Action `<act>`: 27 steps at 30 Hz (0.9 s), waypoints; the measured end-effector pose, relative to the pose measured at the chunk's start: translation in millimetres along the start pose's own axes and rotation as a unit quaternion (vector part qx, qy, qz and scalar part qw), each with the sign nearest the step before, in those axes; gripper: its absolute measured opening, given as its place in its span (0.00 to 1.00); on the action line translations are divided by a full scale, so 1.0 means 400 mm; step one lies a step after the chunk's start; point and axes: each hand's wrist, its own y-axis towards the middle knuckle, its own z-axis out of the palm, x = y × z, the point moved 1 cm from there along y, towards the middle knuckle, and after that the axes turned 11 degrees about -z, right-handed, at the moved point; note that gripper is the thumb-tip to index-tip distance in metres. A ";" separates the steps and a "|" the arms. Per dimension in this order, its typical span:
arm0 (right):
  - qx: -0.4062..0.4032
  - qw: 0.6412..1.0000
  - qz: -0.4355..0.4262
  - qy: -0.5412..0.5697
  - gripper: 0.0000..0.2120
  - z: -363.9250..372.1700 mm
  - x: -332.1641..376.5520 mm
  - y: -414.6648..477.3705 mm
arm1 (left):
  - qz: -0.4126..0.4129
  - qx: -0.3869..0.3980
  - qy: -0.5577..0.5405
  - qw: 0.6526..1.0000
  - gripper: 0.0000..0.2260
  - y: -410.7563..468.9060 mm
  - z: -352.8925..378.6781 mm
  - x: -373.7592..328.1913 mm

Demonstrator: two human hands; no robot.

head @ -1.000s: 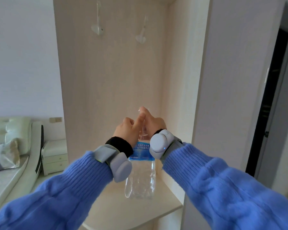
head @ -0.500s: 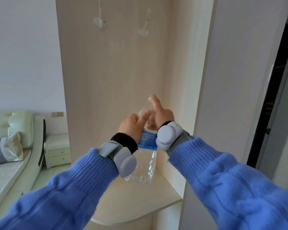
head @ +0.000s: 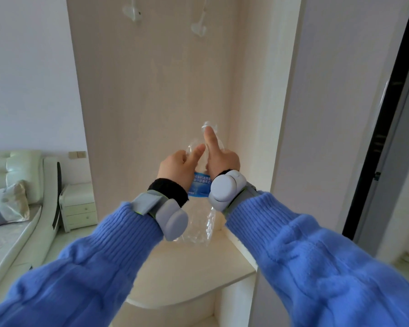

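Observation:
A clear plastic water bottle with a blue label is held up in front of me, above a cream corner shelf. My left hand grips the bottle's upper body from the left. My right hand grips it from the right, thumb stretched up along the neck toward the open mouth. No cap shows on the bottle. Both wrists carry grey strap-on devices over blue sweater sleeves. The fingers behind the bottle are hidden.
Two white wall hooks hang high on the alcove's back panel. A bed and a white nightstand stand at the left. A wall edge and a dark doorway lie to the right.
Both hands have raised the bottle off the shelf, and its base now hangs above the surface. The right thumb has stretched up along the neck.

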 end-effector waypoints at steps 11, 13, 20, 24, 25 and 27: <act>0.000 0.999 -0.026 -0.037 0.32 0.018 -0.019 0.006 | -0.041 0.010 -0.056 0.998 0.23 0.025 0.001 0.032; 0.021 0.997 -0.038 -0.068 0.32 0.026 -0.024 0.002 | -0.053 -0.001 -0.076 0.996 0.24 0.039 -0.007 0.026; 0.007 0.998 -0.041 -0.044 0.32 0.010 -0.018 0.015 | -0.034 0.049 -0.058 0.997 0.21 0.009 -0.001 0.018; -0.010 0.998 -0.049 -0.037 0.31 0.002 -0.035 0.019 | -0.030 0.085 -0.110 0.990 0.12 -0.026 0.020 0.059; -0.014 0.998 -0.060 -0.034 0.31 0.005 -0.037 0.018 | -0.029 0.076 -0.119 0.990 0.12 -0.027 0.021 0.064; -0.018 0.998 -0.064 -0.014 0.30 0.016 -0.040 0.010 | -0.023 0.051 -0.130 0.990 0.14 -0.024 0.017 0.060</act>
